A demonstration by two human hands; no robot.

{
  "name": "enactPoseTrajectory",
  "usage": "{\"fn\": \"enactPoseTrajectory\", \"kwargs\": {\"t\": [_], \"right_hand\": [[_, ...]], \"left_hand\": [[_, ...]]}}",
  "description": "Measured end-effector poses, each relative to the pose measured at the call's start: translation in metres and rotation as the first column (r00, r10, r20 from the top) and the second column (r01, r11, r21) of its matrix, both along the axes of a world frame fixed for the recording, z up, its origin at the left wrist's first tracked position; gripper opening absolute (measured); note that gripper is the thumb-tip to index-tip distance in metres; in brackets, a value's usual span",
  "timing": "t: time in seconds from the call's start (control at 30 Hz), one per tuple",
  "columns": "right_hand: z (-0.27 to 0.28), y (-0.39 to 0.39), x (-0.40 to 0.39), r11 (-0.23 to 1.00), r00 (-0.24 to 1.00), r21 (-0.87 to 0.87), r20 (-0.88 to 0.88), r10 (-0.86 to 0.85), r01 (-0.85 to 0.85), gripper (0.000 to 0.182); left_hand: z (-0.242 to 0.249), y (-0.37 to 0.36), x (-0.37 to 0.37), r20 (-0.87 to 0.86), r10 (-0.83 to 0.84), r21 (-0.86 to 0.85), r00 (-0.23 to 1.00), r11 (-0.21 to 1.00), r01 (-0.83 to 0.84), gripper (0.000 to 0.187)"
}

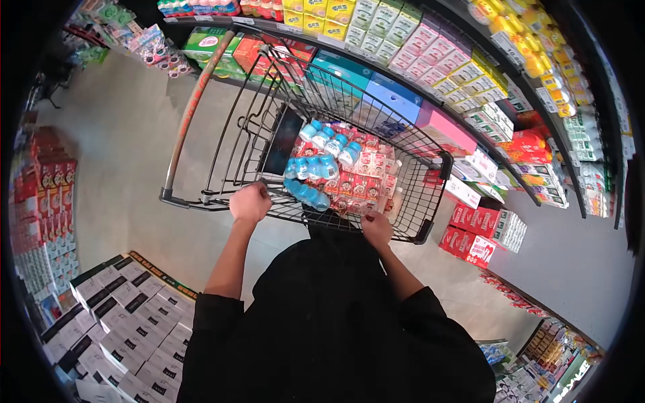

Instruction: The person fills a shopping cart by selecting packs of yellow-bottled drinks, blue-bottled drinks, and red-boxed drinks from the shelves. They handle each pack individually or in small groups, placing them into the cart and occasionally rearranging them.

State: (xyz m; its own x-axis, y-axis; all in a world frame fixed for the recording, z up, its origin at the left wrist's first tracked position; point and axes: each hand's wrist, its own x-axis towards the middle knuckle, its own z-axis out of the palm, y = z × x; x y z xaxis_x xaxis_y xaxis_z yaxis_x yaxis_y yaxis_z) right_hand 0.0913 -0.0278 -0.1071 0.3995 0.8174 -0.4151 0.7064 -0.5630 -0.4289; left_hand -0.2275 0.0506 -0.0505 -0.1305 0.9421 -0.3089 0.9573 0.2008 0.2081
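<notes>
Left hand (250,203) and right hand (377,230) curl beside the cart's (424,232) edge; fingers (262,192) partly hidden, I cannot tell either grip.

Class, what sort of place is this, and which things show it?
Probably a supermarket: a wire shopping cart holding packaged goods, shelves with price tags, and stacked cartons.

Cart (446,164) stands before the shelves (546,99). Bottles (329,143) lie in it, left of cartons (359,183). Stacked boxes (144,329) stand left, nearer the wearer.
</notes>
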Motion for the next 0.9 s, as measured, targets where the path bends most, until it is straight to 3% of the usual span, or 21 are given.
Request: {"fn": "enactPoseTrajectory", "kwargs": {"t": [0.07, 0.1, 0.13, 0.17, 0.2, 0.27, 0.33, 0.4, 0.47, 0.53, 0.57, 0.6, 0.67, 0.7, 0.73, 0.8, 0.83, 0.87, 0.9], "right_hand": [[-0.006, 0.018, 0.008, 0.961, 0.984, -0.238, -0.142, 0.107, -0.139, 0.028], [-0.021, 0.021, 0.008, 0.959, 0.983, -0.244, -0.148, 0.109, -0.143, 0.028], [-0.035, 0.024, 0.0, 0.965, 0.899, -0.262, -0.419, -0.129, 0.016, 0.027], [-0.043, 0.026, -0.015, 0.932, 0.69, -0.333, -0.641, -0.336, 0.144, 0.026], [-0.044, 0.037, -0.031, 0.93, 0.69, -0.347, -0.644, -0.33, 0.12, 0.026], [-0.054, 0.075, -0.047, 0.968, 0.842, -0.24, -0.507, -0.185, 0.068, 0.03], [-0.119, 0.097, -0.021, 0.992, 0.83, 0.01, -0.548, -0.097, 0.123, 0.034], [-0.159, 0.127, -0.003, 0.981, 0.685, -0.043, -0.711, -0.161, 0.187, 0.035], [-0.111, 0.191, -0.011, 0.959, 0.761, -0.231, -0.589, -0.271, 0.163, 0.035], [-0.159, 0.201, 0.0, 0.923, 0.356, -0.242, -0.869, -0.343, 0.298, 0.034], [-0.096, 0.23, -0.019, 0.852, 0.312, -0.396, -0.808, -0.5, 0.342, 0.037], [-0.093, 0.242, -0.025, 0.852, 0.311, -0.397, -0.808, -0.5, 0.341, 0.037], [-0.093, 0.262, -0.035, 0.794, 0.015, -0.538, -0.825, -0.564, 0.285, 0.039], [-0.102, 0.245, -0.033, 0.978, 0.143, 0.198, -0.972, 0.187, 0.069, 0.036], [-0.113, 0.239, -0.032, 0.978, 0.141, 0.197, -0.972, 0.186, 0.069, 0.036], [-0.104, 0.241, -0.044, 1.0, 0.142, -0.001, -0.99, 0.002, -0.022, 0.034], [-0.105, 0.244, -0.063, 0.888, 0.049, -0.444, -0.891, -0.452, 0.123, 0.034], [-0.095, 0.239, -0.071, 0.901, 0.054, -0.41, -0.906, -0.42, 0.139, 0.034], [-0.085, 0.25, -0.083, 0.839, 0.132, -0.485, -0.841, -0.525, 0.246, 0.039]], "left_hand": [[0.006, 0.014, 0.003, -0.057, -0.01, -0.129, 0.998, 0.992, 0.003, 0.016], [0.008, 0.018, -0.003, -0.06, -0.022, -0.14, 0.998, 0.99, 0.013, 0.018], [0.008, 0.022, -0.016, -0.064, -0.019, -0.147, 0.998, 0.989, 0.01, 0.018], [0.009, 0.019, -0.037, -0.05, -0.026, -0.156, 0.998, 0.988, 0.018, 0.018], [0.014, 0.018, -0.057, -0.035, -0.032, -0.165, 0.999, 0.986, 0.026, 0.018], [0.016, 0.03, -0.074, -0.048, -0.044, -0.157, 0.998, 0.987, 0.036, 0.014], [0.016, 0.043, -0.06, -0.072, -0.068, -0.121, 0.995, 0.991, 0.059, 0.013], [0.014, 0.054, -0.053, -0.031, -0.093, -0.116, 0.995, 0.989, 0.089, 0.012], [0.011, 0.062, -0.047, 0.022, -0.105, -0.097, 0.994, 0.989, 0.107, 0.011], [0.01, 0.068, -0.044, -0.007, -0.099, -0.092, 0.995, 0.991, 0.098, 0.01], [0.008, 0.069, -0.043, -0.049, -0.121, -0.075, 0.991, 0.99, 0.117, 0.009], [0.013, 0.073, -0.041, -0.012, -0.07, -0.064, 0.997, 0.996, 0.069, 0.01], [0.009, 0.075, -0.045, -0.005, -0.029, -0.009, 1.0, 1.0, 0.029, 0.011], [0.011, 0.083, -0.046, -0.017, -0.04, 0.019, 0.999, 0.999, 0.04, 0.011], [0.012, 0.09, -0.048, -0.029, -0.051, 0.046, 0.998, 0.998, 0.053, 0.012], [0.015, 0.091, -0.057, -0.058, -0.039, 0.003, 0.998, 0.999, 0.039, 0.012], [0.016, 0.084, -0.061, -0.042, -0.011, -0.024, 0.999, 1.0, 0.01, 0.012], [0.015, 0.08, -0.063, -0.025, 0.018, -0.047, 1.0, 0.999, -0.019, 0.013], [0.015, 0.079, -0.063, -0.019, 0.02, -0.043, 1.0, 0.999, -0.021, 0.013]]}}
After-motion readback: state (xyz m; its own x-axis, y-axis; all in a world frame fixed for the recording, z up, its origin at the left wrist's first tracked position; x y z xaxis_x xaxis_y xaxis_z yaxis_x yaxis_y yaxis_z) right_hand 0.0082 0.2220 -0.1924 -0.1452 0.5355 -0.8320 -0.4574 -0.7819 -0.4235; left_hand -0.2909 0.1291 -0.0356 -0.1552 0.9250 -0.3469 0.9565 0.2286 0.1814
